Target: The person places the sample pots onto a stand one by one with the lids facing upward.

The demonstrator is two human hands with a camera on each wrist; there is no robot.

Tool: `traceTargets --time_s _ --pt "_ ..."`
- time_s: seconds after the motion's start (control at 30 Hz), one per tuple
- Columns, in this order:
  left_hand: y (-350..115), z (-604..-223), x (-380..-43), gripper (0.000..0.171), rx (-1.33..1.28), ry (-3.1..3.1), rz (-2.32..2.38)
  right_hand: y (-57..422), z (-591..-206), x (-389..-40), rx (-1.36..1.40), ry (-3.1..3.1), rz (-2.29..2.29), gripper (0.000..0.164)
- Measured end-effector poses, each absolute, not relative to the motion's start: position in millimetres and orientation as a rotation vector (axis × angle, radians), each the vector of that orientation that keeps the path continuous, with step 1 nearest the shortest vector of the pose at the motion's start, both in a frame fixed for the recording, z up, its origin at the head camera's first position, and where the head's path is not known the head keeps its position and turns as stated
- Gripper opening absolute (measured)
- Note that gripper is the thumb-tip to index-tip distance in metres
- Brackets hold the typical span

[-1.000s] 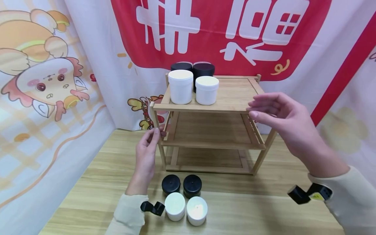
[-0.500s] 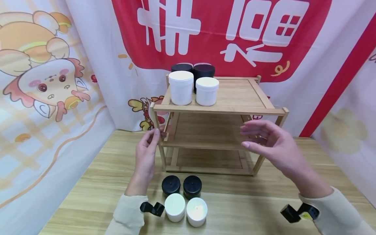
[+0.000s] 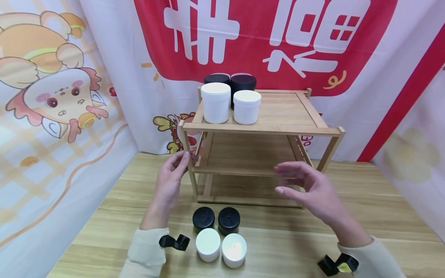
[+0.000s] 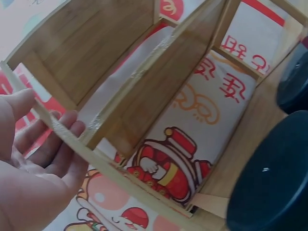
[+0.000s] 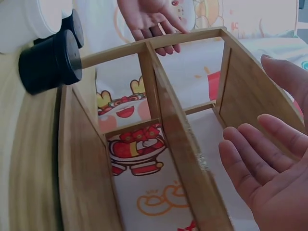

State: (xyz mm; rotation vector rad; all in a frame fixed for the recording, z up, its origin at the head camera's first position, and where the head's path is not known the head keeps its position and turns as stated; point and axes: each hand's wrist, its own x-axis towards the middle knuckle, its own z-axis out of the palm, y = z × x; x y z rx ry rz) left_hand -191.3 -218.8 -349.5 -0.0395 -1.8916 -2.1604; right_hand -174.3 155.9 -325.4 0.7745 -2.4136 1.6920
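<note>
My left hand [image 3: 171,172] is at the left front post of a three-tier wooden shelf rack [image 3: 295,133]. In the left wrist view, its loosely bent fingers [image 4: 53,149] lie along that post, with the thumb apart from them. My right hand [image 3: 309,189] hovers in front of the rack's right side, fingers spread and holding nothing. A taller white jar [image 3: 216,104] and a shorter white jar [image 3: 247,108] stand on the top tier's left. Behind them are two black jars [image 3: 243,82], partly hidden.
On the wood-patterned surface [image 3: 104,231] before the rack stand two black-lidded jars [image 3: 203,218] and two white jars [image 3: 208,243], close together between my forearms. A printed cloth backdrop [image 3: 167,96] hangs behind the rack and along both sides.
My right hand has come down from beside the top tier's right corner, moving left and toward me. My left hand stays at the post, its wrist shifting slightly left. The jars have not moved.
</note>
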Motion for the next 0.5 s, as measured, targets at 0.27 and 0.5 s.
traceTargets --time_s 0.27,0.5 --pt "-232.5 -342.9 -191.8 0.044 -0.25 -1.927 -2.13 150.0 -348.2 -175.4 0.77 -2.417 1.732 0.049" --pt "-245.0 -341.8 -192.4 0.041 -0.376 -1.994 -2.092 142.8 -365.1 -174.9 0.867 -2.513 1.657 0.052"
